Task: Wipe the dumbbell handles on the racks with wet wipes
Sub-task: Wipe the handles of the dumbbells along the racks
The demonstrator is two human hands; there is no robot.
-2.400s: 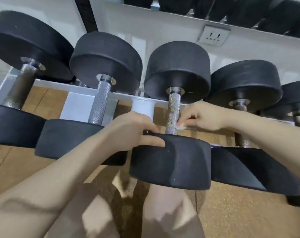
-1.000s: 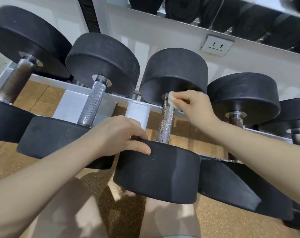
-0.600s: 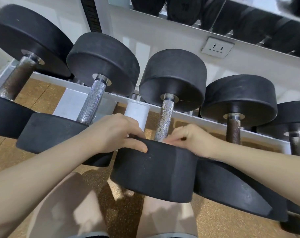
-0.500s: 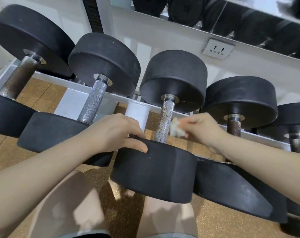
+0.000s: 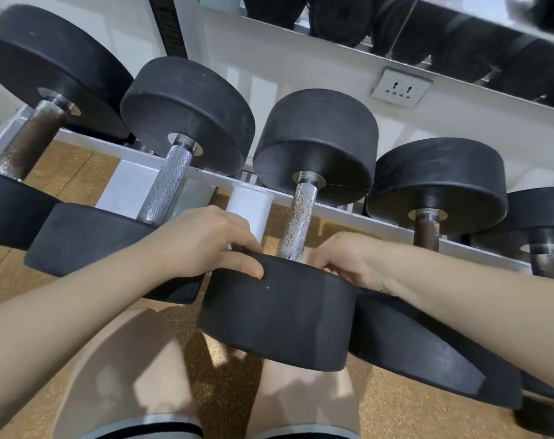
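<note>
My left hand [image 5: 202,245] is clamped on the near head [image 5: 278,312] of the middle dumbbell. My right hand [image 5: 345,261] sits at the base of its knurled handle [image 5: 299,223]; fingers hidden, wipe unseen, so grip unclear. Risk: the head rolls and pinches the fingers wedged beside it.

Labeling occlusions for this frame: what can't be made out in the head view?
- Wet wipe: hidden behind the right hand at the base of the middle handle.
- Left hand fingertips: tucked behind the near weight head.
- Upper-rack dumbbells: cut off by the top edge.
- Far-right dumbbell: cut off by the right edge.
</note>
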